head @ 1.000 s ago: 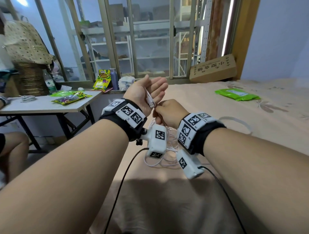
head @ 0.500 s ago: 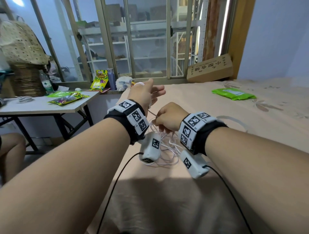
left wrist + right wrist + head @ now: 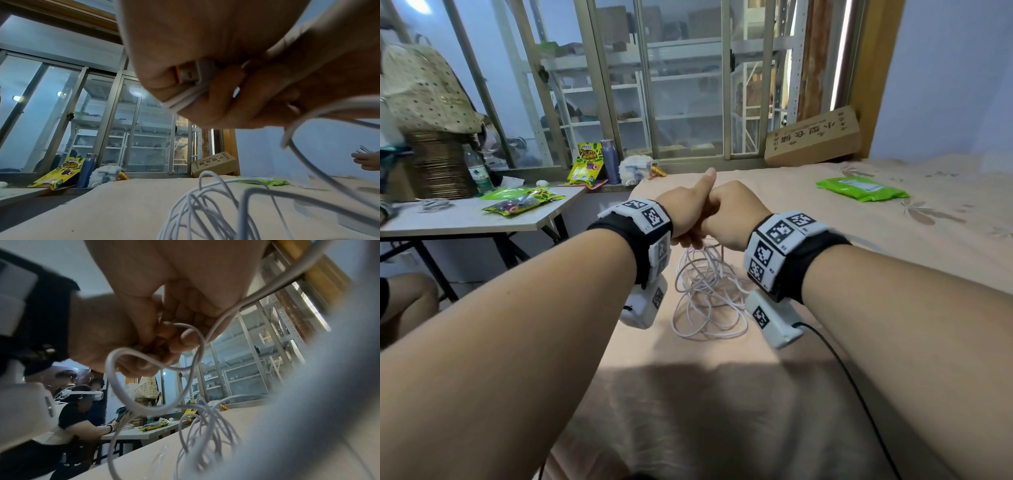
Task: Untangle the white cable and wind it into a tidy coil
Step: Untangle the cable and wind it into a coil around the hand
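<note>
Two hands meet above the bed (image 3: 825,212), both closed on the cable (image 3: 705,298). My left hand (image 3: 690,209) is curled round the plug (image 3: 188,75) and a few wraps of cord, thumb sticking up. My right hand (image 3: 736,216) pinches a strand beside it, the two touching. From my seat the left wrist view shows only a handful of turns lying neatly across the left fingers (image 3: 222,97). Most of the cable hangs below the hands in loose, overlapping loops, the lowest resting on the bed. I judge the winding barely begun: one end secured, a few turns made, the bulk unsorted. Whether the dangling loops hold a true knot I cannot tell; the far end is out of sight.
</note>
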Tool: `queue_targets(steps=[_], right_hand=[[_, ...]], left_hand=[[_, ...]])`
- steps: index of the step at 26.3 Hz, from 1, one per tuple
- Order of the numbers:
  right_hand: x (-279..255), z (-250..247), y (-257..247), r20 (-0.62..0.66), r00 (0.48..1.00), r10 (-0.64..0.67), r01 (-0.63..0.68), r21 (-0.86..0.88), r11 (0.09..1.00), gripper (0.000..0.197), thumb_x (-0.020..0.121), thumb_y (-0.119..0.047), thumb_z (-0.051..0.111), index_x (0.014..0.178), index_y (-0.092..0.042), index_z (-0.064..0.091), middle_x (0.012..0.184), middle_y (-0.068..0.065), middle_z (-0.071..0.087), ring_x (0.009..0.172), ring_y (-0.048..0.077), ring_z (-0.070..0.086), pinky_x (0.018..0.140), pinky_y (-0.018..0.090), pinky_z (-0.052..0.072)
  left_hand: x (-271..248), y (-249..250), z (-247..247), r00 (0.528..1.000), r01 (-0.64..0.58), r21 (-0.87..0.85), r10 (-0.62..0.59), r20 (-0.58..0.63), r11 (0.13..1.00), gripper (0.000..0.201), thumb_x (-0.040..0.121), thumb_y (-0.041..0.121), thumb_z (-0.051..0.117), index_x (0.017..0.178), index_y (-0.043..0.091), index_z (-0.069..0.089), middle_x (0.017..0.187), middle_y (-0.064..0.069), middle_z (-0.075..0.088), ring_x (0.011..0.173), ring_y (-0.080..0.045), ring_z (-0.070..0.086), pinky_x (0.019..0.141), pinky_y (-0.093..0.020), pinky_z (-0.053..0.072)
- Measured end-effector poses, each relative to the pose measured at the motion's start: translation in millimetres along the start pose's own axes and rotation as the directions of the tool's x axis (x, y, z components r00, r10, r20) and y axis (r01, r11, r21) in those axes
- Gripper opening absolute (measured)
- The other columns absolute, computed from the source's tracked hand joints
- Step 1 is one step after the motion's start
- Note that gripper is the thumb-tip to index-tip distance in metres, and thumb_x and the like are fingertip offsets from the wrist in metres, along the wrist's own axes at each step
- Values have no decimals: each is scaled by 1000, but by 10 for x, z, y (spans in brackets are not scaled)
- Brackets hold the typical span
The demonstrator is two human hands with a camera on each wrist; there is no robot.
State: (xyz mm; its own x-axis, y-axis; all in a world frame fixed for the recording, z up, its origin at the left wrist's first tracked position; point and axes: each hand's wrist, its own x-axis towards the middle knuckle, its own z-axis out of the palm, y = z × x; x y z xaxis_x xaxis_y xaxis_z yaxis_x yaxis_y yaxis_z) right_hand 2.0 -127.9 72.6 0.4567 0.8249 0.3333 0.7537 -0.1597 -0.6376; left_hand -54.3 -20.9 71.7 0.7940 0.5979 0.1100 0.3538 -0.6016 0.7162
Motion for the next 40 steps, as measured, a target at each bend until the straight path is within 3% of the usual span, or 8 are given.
queue_targets(steps=[7,11,17,24,29,34,37,40], right_hand=[[72,39,109,41,998,-44,47,-72,996,12,69,-1,60,73,-6,71,70,3,70,75,21,68,72,31,55],[89,54,143,-4,1000,-29,29,-79,996,16,72,-3,58,66,-16,65,65,-2,63,77,24,64,69,29,50],[79,40,310,-12,996,89,-85,179,980,29,71,8,59,64,-17,70,53,-6,67,61,13,65,60,22,48],[27,47,239,104,985,137,-159,253,954,36,79,20,39,91,7,71,64,10,69,43,1,60,42,8,40],[104,166,335,90,980,176,-191,203,960,37,81,14,45,85,-8,74,79,18,74,69,21,68,82,38,58],[31,189,364,175,961,212,-199,-86,976,30,86,5,50,85,-5,78,82,10,75,72,15,64,81,34,56],[-25,142,384,196,956,218,-184,-179,967,29,88,1,49,94,-5,77,84,8,70,68,11,57,69,23,45],[-5,126,391,176,951,252,-210,-225,951,25,89,-13,56,106,-10,73,108,10,70,87,20,61,76,24,46]], left_hand=[[-100,32,-57,964,198,54,-205,168,979,89,88,76,8,54,5,50,40,-9,45,34,-18,34,43,-19,23],[-124,8,-120,909,300,-16,-281,308,954,87,83,83,13,52,8,46,37,-5,37,33,-15,26,41,-15,16],[-152,-36,-261,855,320,-216,-182,486,923,65,91,64,36,46,17,39,33,2,29,27,-10,19,36,-12,11],[-165,-74,-325,964,216,-641,-55,261,736,41,90,26,55,59,23,28,37,5,33,32,-8,22,34,-18,14],[-133,-98,-316,987,157,-799,-112,113,580,49,90,20,54,49,22,27,37,4,35,30,-8,25,33,-15,19],[-105,-81,-409,990,47,-916,-142,-11,398,50,92,21,49,46,23,28,37,6,35,31,-9,24,34,-17,18],[-89,-82,-451,976,14,-897,-199,-83,441,51,94,21,47,47,21,29,38,5,36,31,-9,25,36,-15,17],[-83,-82,-400,965,50,-850,-245,-94,524,46,96,23,45,53,19,29,36,5,37,28,-8,24,36,-15,17]])
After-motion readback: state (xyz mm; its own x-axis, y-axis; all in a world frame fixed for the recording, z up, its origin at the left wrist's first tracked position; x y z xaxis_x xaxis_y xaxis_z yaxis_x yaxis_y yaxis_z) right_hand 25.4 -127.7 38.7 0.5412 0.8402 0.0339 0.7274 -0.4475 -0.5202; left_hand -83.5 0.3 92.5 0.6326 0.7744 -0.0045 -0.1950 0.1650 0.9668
